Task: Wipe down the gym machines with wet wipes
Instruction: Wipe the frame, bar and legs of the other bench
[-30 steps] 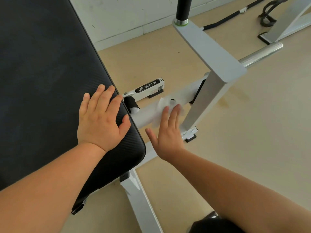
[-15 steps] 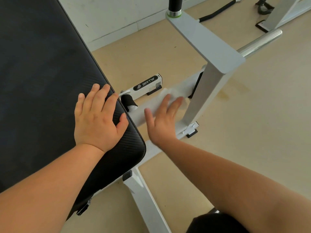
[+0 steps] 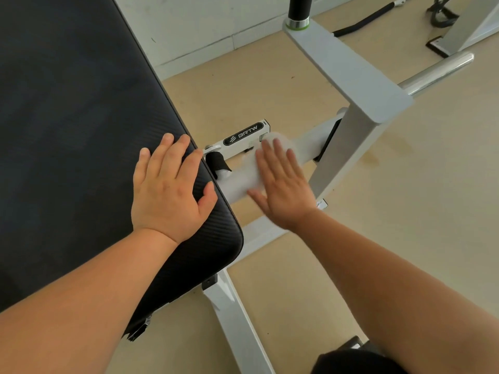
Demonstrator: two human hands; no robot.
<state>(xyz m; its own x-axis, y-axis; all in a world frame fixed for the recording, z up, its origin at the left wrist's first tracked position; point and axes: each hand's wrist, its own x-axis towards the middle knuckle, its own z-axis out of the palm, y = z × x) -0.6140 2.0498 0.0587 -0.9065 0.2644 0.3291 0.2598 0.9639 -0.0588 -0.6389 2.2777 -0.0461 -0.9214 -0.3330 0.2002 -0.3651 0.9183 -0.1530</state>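
Since a moment ago our right hand (image 3: pixel 283 187) has slid the wet wipe (image 3: pixel 273 138) further along the white crossbar (image 3: pixel 310 147), so the fingertips are now level with the end of the little BRTW-labelled bar (image 3: pixel 244 136), while our left hand (image 3: pixel 167 190) hasn't budged. The wipe is just a blurry white patch poking out past the fingertips, lying on top of the crossbar between the black pad (image 3: pixel 81 130) and the grey upright post (image 3: pixel 348 149). We can't really make out its edges. Our right hand is flat on it, fingers (image 3: pixel 279 160) straight and slightly fanned, thumb out to the side, pressing down rather than gripping anything; the whole hand is a bit motion-smeared. Our left hand lies palm-down on the corner of the pad, fingers straight and relaxed, holding nothing. The pad is textured black vinyl with a rounded corner, and a white leg (image 3: pixel 237 319) of the frame runs out from under it toward us. A small black sleeve (image 3: pixel 217 161) sits just beside the pad's edge, at the near end of the crossbar. Further out, a chrome peg (image 3: pixel 437 70) sticks out past the post and a black foam grip (image 3: pixel 298 6) stands on the arm above it. It all sits on a beige floor (image 3: pixel 418 211) with a faint stain near the post, a scuffed white wall (image 3: pixel 189 28) behind it, and another machine's frame (image 3: pixel 475 20) in the far corner.
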